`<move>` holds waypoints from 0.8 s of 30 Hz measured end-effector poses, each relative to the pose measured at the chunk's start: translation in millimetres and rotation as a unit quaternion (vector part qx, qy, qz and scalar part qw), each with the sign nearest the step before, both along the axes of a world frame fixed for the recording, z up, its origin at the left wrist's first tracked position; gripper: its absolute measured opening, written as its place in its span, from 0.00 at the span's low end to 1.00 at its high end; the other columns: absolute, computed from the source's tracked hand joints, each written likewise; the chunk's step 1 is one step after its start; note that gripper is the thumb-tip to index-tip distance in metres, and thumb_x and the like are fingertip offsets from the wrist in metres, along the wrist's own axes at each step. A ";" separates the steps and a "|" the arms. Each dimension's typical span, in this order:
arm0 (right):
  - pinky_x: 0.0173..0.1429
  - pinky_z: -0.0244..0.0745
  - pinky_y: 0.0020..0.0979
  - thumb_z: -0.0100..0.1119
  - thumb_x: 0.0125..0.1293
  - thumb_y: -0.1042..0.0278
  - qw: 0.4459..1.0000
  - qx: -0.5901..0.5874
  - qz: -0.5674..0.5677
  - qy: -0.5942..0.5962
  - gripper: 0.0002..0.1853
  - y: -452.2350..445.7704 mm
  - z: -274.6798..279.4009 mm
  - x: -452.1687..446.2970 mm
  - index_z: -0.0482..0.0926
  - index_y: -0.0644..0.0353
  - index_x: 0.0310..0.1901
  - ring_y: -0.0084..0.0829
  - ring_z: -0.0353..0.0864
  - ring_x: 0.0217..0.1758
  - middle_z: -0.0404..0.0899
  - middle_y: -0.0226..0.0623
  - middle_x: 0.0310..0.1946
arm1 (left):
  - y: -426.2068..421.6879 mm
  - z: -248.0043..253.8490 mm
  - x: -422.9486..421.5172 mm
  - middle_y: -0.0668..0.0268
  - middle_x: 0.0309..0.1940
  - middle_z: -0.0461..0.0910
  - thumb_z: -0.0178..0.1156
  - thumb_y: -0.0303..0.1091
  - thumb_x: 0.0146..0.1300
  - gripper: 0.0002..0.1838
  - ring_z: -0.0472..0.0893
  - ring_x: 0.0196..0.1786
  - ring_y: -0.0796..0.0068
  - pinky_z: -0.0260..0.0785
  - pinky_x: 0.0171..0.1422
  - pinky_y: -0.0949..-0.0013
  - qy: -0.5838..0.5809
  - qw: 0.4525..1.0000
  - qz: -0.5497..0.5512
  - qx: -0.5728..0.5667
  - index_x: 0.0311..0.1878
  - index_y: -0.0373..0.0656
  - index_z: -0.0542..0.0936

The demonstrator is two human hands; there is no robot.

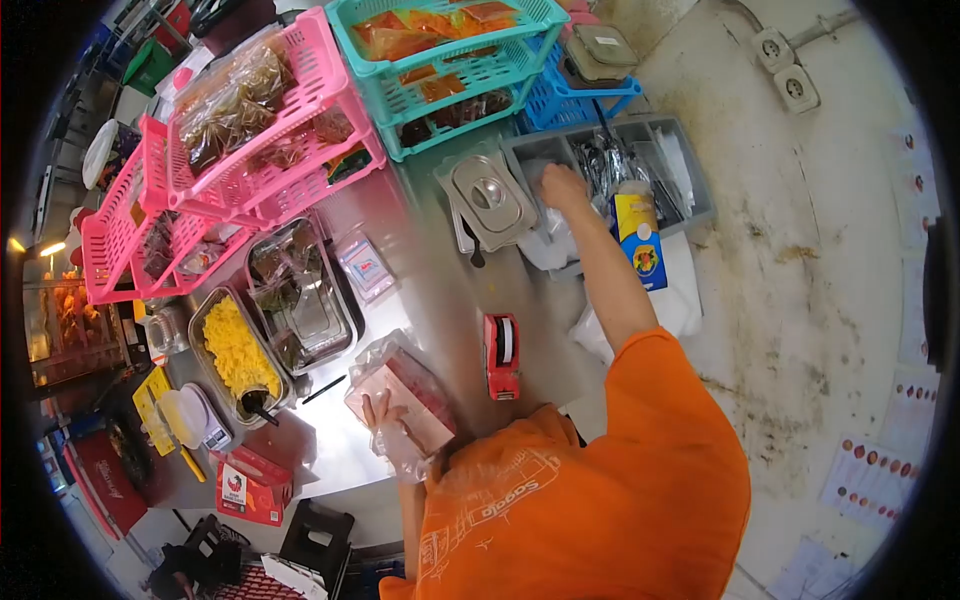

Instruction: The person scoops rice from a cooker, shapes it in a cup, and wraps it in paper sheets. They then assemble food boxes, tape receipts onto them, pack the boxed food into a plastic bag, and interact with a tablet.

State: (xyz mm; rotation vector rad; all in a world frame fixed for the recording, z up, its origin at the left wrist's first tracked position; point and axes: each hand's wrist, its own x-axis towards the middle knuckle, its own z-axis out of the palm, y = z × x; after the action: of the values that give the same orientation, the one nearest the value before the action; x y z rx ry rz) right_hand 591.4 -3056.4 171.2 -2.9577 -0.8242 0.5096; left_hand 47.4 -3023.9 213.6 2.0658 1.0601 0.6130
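My left hand (393,428), under clear plastic, lies against a pink and red box (412,395) in a clear plastic bag, fingers bent over its side. At the far side of the steel table, my right hand (562,187) reaches into a compartment of a grey divided tray (697,160). Its fingers look closed over pale plastic there; what they pinch is hidden. Beside that hand, the tray holds plastic-wrapped cutlery (605,160) and a blue and yellow carton (640,240). Between my arms sits a red tape dispenser (502,357).
Pink baskets (255,200) and turquoise baskets (440,65) with bagged food stand at the back. Left are a pan of yellow food (240,345), a steel container (320,300) and a red box (250,490). A lidded steel container (488,200) adjoins the grey tray.
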 end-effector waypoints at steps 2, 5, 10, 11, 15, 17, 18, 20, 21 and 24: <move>0.56 0.78 0.48 0.59 0.61 0.58 0.996 0.001 -0.021 -0.088 0.16 6.4 -21.8 -2.5 0.85 0.53 0.48 0.50 0.83 0.51 0.84 0.52 0.43 | -4.2 -46.3 -25.1 0.48 0.60 0.73 0.35 0.42 0.77 0.24 0.63 0.71 0.55 0.51 0.75 0.54 -0.060 0.997 0.013 -0.047 0.54 0.30 0.73; 0.56 0.78 0.47 0.60 0.61 0.60 0.995 0.041 -0.047 -0.079 0.12 6.2 -30.0 -2.9 0.87 0.54 0.41 0.50 0.82 0.54 0.83 0.53 0.44 | -20.7 -128.2 -67.3 0.49 0.62 0.73 0.36 0.40 0.78 0.23 0.63 0.70 0.57 0.49 0.76 0.58 -0.108 0.982 0.112 -0.103 0.57 0.29 0.72; 0.49 0.76 0.46 0.64 0.61 0.59 0.974 0.218 -0.026 -0.049 0.11 -20.5 26.0 -17.6 0.87 0.58 0.33 0.51 0.82 0.45 0.82 0.53 0.38 | -34.9 -42.4 -23.6 0.57 0.50 0.74 0.39 0.44 0.78 0.20 0.70 0.58 0.60 0.59 0.65 0.64 0.045 0.985 0.143 -0.089 0.47 0.35 0.73; 0.47 0.75 0.46 0.65 0.60 0.59 0.963 0.257 0.000 -0.084 0.11 -30.4 22.9 -17.8 0.87 0.58 0.32 0.51 0.82 0.42 0.82 0.52 0.37 | -32.9 -18.1 -12.5 0.58 0.47 0.74 0.39 0.44 0.78 0.19 0.71 0.55 0.60 0.61 0.62 0.63 0.073 0.986 0.115 -0.093 0.46 0.36 0.72; 0.44 0.73 0.47 0.66 0.60 0.58 0.922 0.367 0.011 -0.119 0.12 -49.3 7.7 -9.0 0.87 0.60 0.33 0.51 0.80 0.38 0.82 0.51 0.32 | -35.2 -56.2 -26.1 0.54 0.52 0.75 0.44 0.53 0.76 0.29 0.73 0.57 0.58 0.64 0.61 0.63 0.052 0.979 0.093 -0.171 0.60 0.32 0.67; 0.46 0.73 0.48 0.65 0.61 0.60 0.911 0.405 0.009 -0.079 0.11 -54.3 18.5 -15.6 0.87 0.60 0.34 0.50 0.80 0.42 0.81 0.49 0.30 | -30.0 -43.9 -16.0 0.57 0.46 0.74 0.44 0.54 0.76 0.26 0.73 0.51 0.63 0.64 0.60 0.63 -0.027 0.986 0.067 -0.152 0.53 0.34 0.67; 0.45 0.74 0.46 0.66 0.61 0.60 0.909 0.405 0.004 -0.092 0.12 -56.2 24.4 -18.7 0.87 0.61 0.33 0.50 0.81 0.40 0.81 0.49 0.31 | -28.0 -28.1 -7.3 0.58 0.44 0.74 0.44 0.54 0.76 0.26 0.73 0.47 0.65 0.65 0.59 0.64 -0.074 0.985 0.050 -0.148 0.50 0.35 0.68; 0.44 0.75 0.42 0.66 0.61 0.59 0.907 0.404 -0.007 -0.117 0.13 -59.4 42.5 -28.4 0.87 0.63 0.33 0.48 0.82 0.38 0.83 0.49 0.32 | -26.2 5.1 7.6 0.60 0.38 0.74 0.44 0.54 0.76 0.25 0.72 0.41 0.70 0.66 0.58 0.65 -0.149 0.978 0.021 -0.146 0.43 0.37 0.68; 0.43 0.75 0.42 0.66 0.61 0.59 0.904 0.409 -0.002 -0.125 0.14 -61.7 47.7 -29.9 0.87 0.63 0.33 0.47 0.82 0.37 0.83 0.48 0.32 | -26.7 13.5 9.9 0.62 0.35 0.74 0.45 0.55 0.76 0.25 0.72 0.38 0.72 0.66 0.57 0.65 -0.177 0.973 0.013 -0.148 0.40 0.38 0.69; 0.41 0.75 0.40 0.66 0.61 0.59 0.895 0.426 -0.003 -0.134 0.13 -62.4 52.5 -33.1 0.87 0.63 0.33 0.45 0.83 0.35 0.83 0.47 0.30 | -26.4 8.8 1.7 0.65 0.33 0.73 0.43 0.53 0.77 0.24 0.71 0.37 0.73 0.65 0.57 0.66 -0.224 0.953 0.035 -0.203 0.34 0.40 0.70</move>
State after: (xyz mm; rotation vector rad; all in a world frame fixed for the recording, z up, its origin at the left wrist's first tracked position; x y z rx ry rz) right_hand 558.4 -3118.8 223.7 -2.2106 -0.7794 -0.2393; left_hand 49.1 -3050.3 222.5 1.4502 0.9003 0.7808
